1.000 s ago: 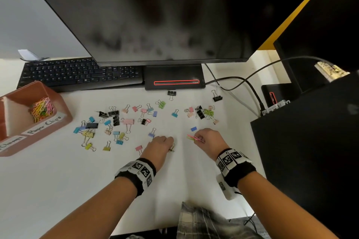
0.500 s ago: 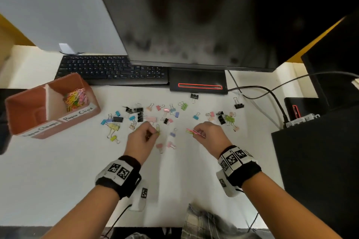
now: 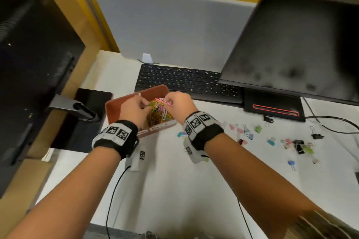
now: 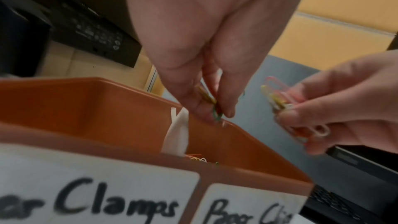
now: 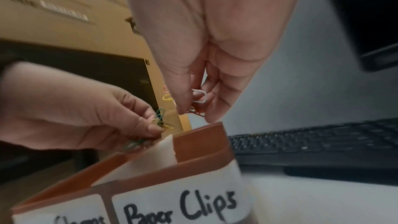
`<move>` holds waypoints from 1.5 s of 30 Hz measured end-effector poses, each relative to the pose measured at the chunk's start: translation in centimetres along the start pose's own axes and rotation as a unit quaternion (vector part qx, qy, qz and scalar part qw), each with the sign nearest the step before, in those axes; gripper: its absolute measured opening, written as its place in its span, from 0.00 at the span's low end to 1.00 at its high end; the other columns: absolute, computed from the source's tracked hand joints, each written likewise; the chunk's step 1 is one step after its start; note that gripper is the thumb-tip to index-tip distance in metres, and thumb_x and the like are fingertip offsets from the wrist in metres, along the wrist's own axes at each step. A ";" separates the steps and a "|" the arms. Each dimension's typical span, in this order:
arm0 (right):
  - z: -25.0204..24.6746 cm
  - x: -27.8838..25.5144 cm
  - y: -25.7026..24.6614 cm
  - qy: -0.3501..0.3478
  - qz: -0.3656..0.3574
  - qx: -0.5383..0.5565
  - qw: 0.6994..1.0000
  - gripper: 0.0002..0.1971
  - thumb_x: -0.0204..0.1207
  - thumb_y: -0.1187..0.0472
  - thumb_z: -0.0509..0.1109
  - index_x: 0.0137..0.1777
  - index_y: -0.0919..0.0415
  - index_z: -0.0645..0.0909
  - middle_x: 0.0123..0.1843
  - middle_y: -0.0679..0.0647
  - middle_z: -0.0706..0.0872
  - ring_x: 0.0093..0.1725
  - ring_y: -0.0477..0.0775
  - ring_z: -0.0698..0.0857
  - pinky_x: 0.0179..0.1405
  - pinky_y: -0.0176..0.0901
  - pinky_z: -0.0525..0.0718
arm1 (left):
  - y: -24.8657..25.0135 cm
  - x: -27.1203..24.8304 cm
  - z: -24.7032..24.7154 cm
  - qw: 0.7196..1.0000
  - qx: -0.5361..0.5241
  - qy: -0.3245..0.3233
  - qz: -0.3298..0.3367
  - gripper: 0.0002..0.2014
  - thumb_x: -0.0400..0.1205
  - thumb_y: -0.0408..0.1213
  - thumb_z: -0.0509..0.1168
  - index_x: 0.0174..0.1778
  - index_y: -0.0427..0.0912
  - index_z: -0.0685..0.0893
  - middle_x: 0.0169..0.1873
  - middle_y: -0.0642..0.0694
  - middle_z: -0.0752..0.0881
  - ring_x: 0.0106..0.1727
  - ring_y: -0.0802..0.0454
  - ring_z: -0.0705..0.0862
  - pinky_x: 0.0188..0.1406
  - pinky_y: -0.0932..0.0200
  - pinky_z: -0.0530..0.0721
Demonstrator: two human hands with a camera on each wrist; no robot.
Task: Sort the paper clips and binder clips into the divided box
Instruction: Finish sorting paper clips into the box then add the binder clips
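Paper clips (image 3: 164,102) pinched by hands (image 3: 179,103) above box rim (image 3: 114,103).

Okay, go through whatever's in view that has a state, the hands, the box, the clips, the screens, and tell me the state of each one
left hand: pinching green and yellow paper clips, over the box
right hand: pinching a bunch of pink, yellow and white paper clips, over the box
divided box: open; Paper Clips compartment holds a pile, the other looks empty
paper clip pile: inside the box
binder clips: scattered on the desk, unsorted
monitor: screen dark
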State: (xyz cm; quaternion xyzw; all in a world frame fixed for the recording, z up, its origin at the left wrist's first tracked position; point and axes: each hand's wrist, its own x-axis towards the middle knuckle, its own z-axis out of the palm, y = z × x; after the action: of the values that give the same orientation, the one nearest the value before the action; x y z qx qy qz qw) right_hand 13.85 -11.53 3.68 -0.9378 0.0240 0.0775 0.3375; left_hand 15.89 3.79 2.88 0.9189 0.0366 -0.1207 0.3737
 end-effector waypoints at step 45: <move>-2.1 -9.8 14.5 0.021 0.164 0.055 0.985 0.11 0.73 0.60 0.72 0.55 0.58 0.84 0.51 0.51 0.78 0.52 0.50 0.76 0.53 0.39 0.75 | -2.5 -5.3 13.7 0.982 -0.069 -0.143 0.105 0.09 0.71 0.25 0.72 0.35 0.44 0.86 0.41 0.44 0.84 0.41 0.50 0.81 0.46 0.69 0.77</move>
State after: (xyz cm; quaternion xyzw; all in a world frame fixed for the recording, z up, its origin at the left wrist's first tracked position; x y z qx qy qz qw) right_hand 3.07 -24.12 -2.28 -0.9026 0.1885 0.1100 0.3711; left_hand 7.68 -3.83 -6.97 0.8630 -0.1055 -0.2078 0.4483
